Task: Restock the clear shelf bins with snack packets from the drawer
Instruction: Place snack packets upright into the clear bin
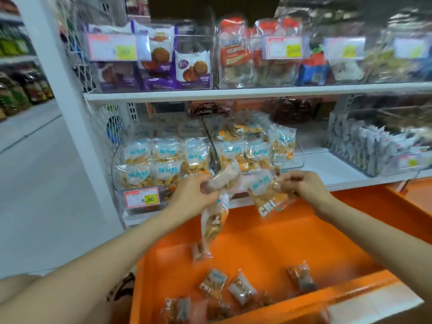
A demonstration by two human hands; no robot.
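- The upper price tags [282, 47] are smeared, their print unreadable
- The drawer [257, 232] runs off the bottom edge
- The left hand [190, 197] covers the tops of its snack packets [214, 222]; their count is unclear
- The right hand [301, 186] hides a corner of its packet [268, 195]

The drawer [257, 242] at 6 o'clock is coloured plain bright orange. The held packet [266, 195], pinched by the right hand [301, 185], is seen as clear film with a white-and-teal label, golden crisps and white lettering on an orange band. The hanging packet [214, 220], gripped by the left hand [194, 195], is patterned alike, as are the binned packets [163, 160] at 9 o'clock. The price tag [142, 198] at 8 o'clock is bordered red, with a yellow patch. Purple-and-white biscuit packs [191, 66] are ranged at 11 o'clock.
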